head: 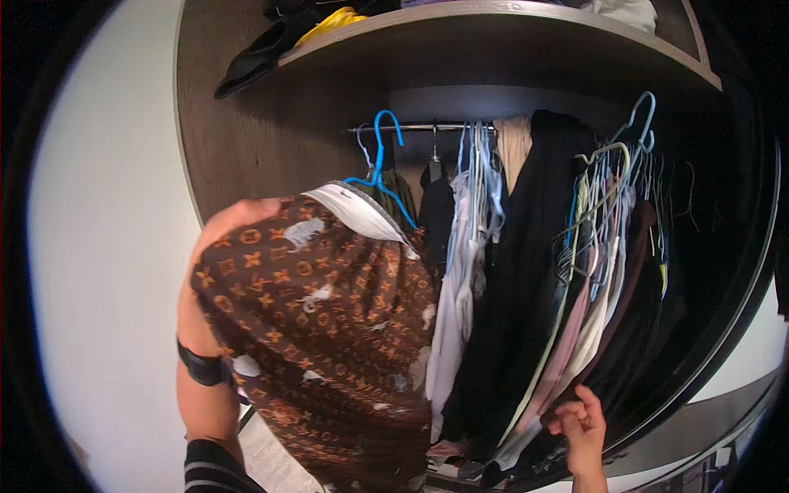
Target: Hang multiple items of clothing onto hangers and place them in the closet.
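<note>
A brown patterned garment with orange motifs, pale animal prints and a white inner neckband fills the middle of the view. A blue hanger rises from its neck. The hanger's hook overlaps the closet rail; whether it rests on the rail I cannot tell. My left hand grips the garment's left shoulder, its fingers hidden behind the cloth. Low on the right is my right hand, empty, with fingers apart and partly curled. It is near the lower ends of hanging pink and cream garments.
A wooden shelf runs above the rail, with black cloth and yellow cloth overhanging its edge. Long black clothing and a light lilac shirt hang mid-closet. Several hangers crowd the right side. A white wall borders the left.
</note>
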`<state>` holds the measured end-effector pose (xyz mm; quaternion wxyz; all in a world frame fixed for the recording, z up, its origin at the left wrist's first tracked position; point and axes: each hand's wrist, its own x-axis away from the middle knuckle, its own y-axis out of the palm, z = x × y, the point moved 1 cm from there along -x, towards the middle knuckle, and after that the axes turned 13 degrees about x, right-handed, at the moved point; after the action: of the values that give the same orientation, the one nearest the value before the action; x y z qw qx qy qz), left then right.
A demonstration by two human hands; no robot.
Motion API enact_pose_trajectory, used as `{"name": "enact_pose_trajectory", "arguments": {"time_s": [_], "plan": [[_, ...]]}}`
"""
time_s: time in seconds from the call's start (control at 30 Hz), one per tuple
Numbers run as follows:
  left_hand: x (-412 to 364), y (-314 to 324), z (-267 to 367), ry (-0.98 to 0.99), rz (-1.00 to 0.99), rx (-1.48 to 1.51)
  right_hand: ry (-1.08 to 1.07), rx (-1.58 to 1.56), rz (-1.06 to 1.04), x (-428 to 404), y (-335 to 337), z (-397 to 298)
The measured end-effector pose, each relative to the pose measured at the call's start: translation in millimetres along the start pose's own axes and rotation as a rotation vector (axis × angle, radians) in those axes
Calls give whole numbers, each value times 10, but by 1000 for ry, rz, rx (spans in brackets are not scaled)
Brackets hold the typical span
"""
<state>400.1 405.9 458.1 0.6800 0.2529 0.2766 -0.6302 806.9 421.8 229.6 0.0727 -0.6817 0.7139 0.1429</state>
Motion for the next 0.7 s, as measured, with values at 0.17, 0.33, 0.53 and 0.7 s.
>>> {"name": "enact_pose_trajectory", "arguments": {"time_s": [0.17, 0.33, 0.53, 0.7], "plan": [[166, -3, 284, -424, 231, 2, 31, 137, 40, 318, -496, 151], [321, 98, 87, -423, 289, 190, 93, 166, 48, 434, -709, 300], [641, -289, 147, -639, 273, -2, 108, 83, 54, 383, -504, 368], [645, -227, -206, -746, 265, 223, 108, 147, 77, 275, -344, 601]]}}
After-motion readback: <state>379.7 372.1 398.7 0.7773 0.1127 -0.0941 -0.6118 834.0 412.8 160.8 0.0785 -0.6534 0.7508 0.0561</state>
